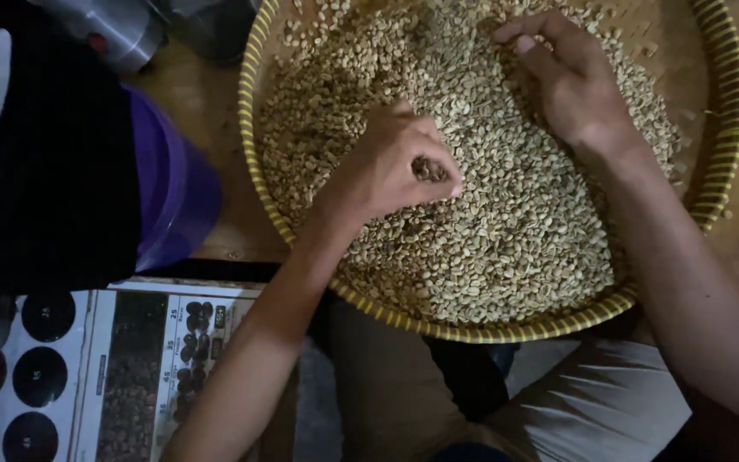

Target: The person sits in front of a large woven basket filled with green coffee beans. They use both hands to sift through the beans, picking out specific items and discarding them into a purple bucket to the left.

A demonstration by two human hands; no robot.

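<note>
A wide round woven tray (258, 51) with a yellow striped rim lies on a wooden table and holds a thick layer of pale green coffee beans (506, 231). My left hand (391, 162) rests on the beans near the tray's middle, fingers curled around a few darker beans. My right hand (570, 81) lies farther up and to the right, fingers bent and spread into the bean pile, with nothing gripped that I can see.
A purple cylindrical container (173, 192) stands left of the tray beside a dark bulky shape. A metal object (121, 30) sits at the top left. A printed chart (138, 368) with dark circles and bean pictures lies below the table edge. My lap shows beneath the tray.
</note>
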